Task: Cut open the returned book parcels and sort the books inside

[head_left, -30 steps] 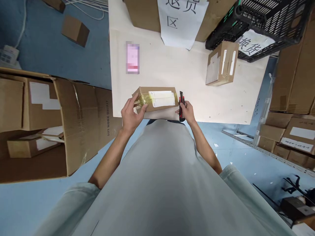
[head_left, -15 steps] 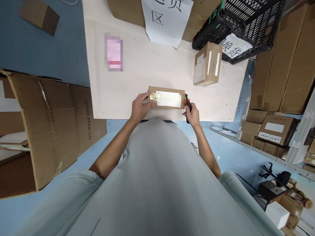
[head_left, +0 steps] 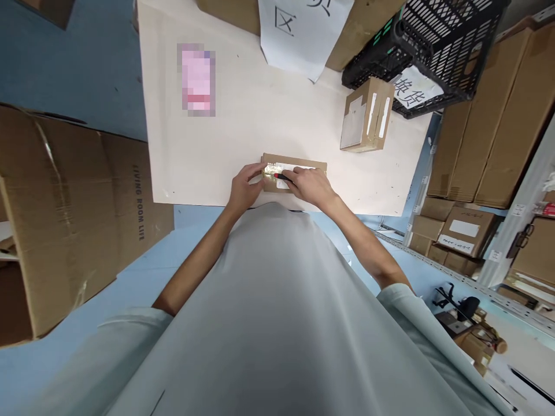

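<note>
A small cardboard box (head_left: 299, 160) lies lengthwise near the front edge of the table, with a white label and shiny tape on top. My left hand (head_left: 245, 188) grips its left end, thumb and fingers on either side of the corner. My right hand (head_left: 313, 186) is closed around a black and red box cutter (head_left: 281, 176) and lies over the label. The cutter's tip is at the taped left part of the box; whether the blade is in the tape I cannot tell. The right hand hides much of the label.
A taller cardboard box (head_left: 366, 118) stands at the right of the table (head_left: 243, 110), before a black plastic crate (head_left: 451, 63). A blurred-out pink item (head_left: 198, 81) lies at the back left. A large open carton (head_left: 78, 214) stands on the floor at left.
My right hand has moved left with the box cutter, from beside the box's right end to over its top. My left hand stays at the left end. The view has shifted slightly.
</note>
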### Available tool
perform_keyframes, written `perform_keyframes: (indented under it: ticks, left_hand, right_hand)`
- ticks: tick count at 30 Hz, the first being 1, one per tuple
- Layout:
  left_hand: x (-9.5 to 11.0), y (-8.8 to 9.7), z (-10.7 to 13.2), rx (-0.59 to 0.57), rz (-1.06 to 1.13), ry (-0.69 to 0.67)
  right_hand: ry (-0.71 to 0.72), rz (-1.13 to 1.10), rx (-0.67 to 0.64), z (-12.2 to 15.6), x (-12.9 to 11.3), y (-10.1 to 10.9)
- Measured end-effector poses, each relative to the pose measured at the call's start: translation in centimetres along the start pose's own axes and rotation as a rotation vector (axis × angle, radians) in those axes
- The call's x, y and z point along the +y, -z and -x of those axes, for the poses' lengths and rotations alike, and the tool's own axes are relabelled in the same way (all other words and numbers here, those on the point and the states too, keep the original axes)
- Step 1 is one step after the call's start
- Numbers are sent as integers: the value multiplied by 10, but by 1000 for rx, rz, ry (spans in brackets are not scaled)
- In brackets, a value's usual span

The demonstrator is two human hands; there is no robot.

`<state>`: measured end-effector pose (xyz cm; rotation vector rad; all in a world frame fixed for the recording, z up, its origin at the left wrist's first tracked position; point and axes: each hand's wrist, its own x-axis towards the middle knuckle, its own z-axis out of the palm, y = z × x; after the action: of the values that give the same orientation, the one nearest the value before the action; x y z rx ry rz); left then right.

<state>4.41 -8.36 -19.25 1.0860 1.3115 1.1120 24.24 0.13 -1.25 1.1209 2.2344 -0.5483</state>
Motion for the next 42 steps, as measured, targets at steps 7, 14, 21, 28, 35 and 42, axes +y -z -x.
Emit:
perform_keyframes:
  ticks: [7,14,21,28,35,42]
  left_hand:
    - [4,-1,4,8,18,27]
    - [5,-1,3,25,28,61]
    - [7,1,3,31,-18,71]
    - [11,-2,7,74,-82,109]
    - [14,-3,7,79,-119,126]
    - [19,-6,5,101,-136,167]
  right_hand:
    - [50,68,-45,-10,3,5]
    - [93,104,-57,-22,-2,7]
    - [112,151,-128,-18,-3,21]
    - [22,143,-182,18,50,7]
    - [-72,116,-182,61,121,-30]
    - [-82,4,-78,70,161,-69]
